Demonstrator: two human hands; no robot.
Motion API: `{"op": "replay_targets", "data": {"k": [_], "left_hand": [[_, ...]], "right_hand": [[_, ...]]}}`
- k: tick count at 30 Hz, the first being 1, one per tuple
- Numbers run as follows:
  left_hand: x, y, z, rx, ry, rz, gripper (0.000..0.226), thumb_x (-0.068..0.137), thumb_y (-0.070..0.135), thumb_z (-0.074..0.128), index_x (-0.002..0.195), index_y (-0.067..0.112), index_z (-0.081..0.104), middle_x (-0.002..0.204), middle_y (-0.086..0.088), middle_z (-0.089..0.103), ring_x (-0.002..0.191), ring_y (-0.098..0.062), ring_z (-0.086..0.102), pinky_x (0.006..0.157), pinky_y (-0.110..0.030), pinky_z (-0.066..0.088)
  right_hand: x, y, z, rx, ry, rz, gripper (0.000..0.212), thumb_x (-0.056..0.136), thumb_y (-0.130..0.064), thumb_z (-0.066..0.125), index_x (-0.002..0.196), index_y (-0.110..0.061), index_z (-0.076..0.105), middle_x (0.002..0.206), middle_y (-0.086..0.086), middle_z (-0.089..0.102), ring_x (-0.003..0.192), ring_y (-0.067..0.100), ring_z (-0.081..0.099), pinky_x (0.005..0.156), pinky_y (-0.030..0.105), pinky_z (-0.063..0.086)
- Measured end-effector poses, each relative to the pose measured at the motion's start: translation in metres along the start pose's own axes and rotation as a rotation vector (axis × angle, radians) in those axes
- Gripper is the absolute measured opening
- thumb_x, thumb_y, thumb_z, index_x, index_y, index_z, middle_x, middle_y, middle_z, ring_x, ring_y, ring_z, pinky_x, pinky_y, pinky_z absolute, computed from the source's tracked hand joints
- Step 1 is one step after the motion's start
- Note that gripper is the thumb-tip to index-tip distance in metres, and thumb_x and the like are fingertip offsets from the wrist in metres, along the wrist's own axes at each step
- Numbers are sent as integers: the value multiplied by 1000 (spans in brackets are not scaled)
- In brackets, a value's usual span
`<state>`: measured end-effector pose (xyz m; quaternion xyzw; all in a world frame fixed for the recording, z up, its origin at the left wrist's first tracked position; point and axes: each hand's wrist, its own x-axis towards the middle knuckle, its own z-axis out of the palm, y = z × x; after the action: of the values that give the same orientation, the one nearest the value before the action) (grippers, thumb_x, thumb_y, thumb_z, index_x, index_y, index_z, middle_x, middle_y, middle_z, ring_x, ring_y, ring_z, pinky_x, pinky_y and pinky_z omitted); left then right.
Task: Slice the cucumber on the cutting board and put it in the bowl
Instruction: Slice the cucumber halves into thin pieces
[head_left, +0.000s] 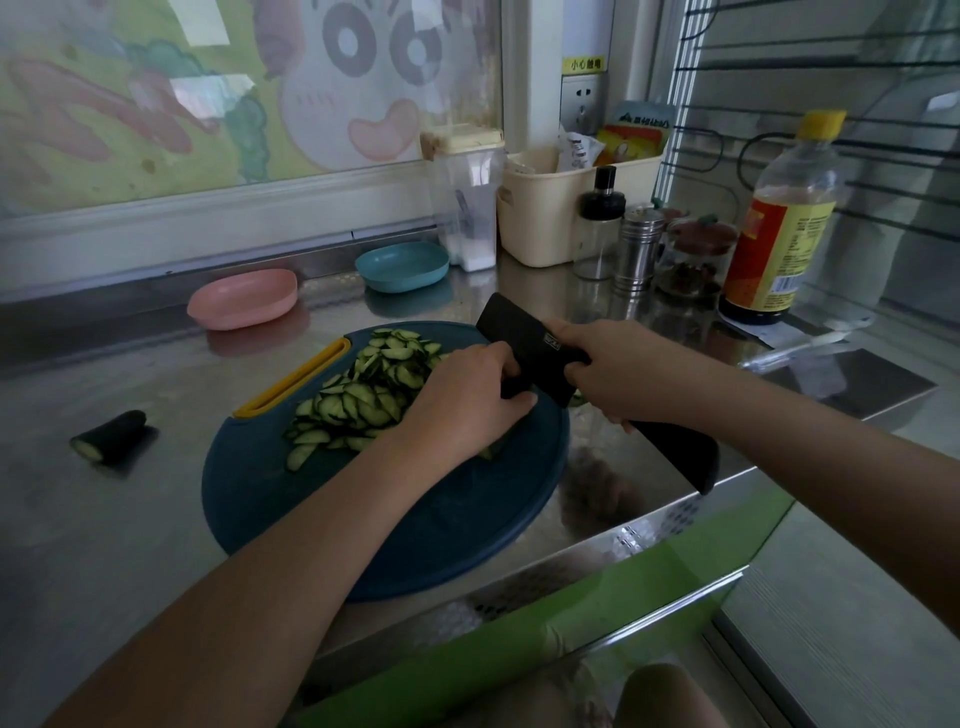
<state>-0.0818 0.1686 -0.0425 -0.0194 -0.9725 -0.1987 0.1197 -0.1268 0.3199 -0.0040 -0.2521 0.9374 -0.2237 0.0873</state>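
Observation:
A round dark-blue cutting board (291, 519) with a yellow handle lies on the steel counter. A heap of thin cucumber slices (363, 395) covers its far left part. My right hand (613, 374) grips the handle of a black cleaver (524, 343), whose blade stands on the board. My left hand (467, 400) sits curled against the blade's left side, over the cucumber piece being cut, which it hides almost fully. A cucumber end stub (111, 434) lies on the counter left of the board. A pink bowl (241, 299) and a blue bowl (402, 265) stand behind the board.
Behind the blue bowl stand a clear container (467, 208) and a cream basket (550, 208). A glass bottle, steel shaker, jar and a big yellow-capped sauce bottle (779, 218) line the back right. The counter's front edge runs close below the board.

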Motion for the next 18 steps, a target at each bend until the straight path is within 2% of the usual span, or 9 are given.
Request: {"op": "replay_targets", "data": {"k": [4,10,14,16,18], "left_hand": [[0,0,-1,10,-8,9,31,86,33,65,109,13,60,108,-5,63,101,-19,58,87,-37,47],[1,-1,0,16,-17,14,32,86,33,65,111,14,61,107,-5,64,99,-20,59,85,-38,48],[2,-1,-1,30,-22,23,34,86,33,65,113,13,61,108,-5,64,99,-20,59,85,-37,49],[2,-1,-1,42,-23,34,32,86,32,64,111,13,61,107,-6,64,97,-20,59,83,-37,49],[2,-2,-1,47,-25,51,30,86,32,64,109,12,61,106,-7,64,96,-21,59,82,-38,49]], "right_hand": [[-4,-2,1,-14,3,-11,61,92,-6,39,146,-32,28,84,7,57,40,12,55,36,19,43],[0,-5,6,-74,11,-4,54,91,-6,37,140,-28,35,74,1,50,27,7,50,34,19,43],[2,-10,8,-101,-7,0,44,91,-8,39,134,-20,40,74,1,46,44,14,53,33,21,43],[2,-13,12,-120,-4,-4,42,92,-9,42,133,-16,39,78,1,44,54,14,49,41,25,46],[3,-14,18,-142,15,-33,43,92,-9,43,134,-15,38,85,2,45,65,17,47,56,28,44]]}}
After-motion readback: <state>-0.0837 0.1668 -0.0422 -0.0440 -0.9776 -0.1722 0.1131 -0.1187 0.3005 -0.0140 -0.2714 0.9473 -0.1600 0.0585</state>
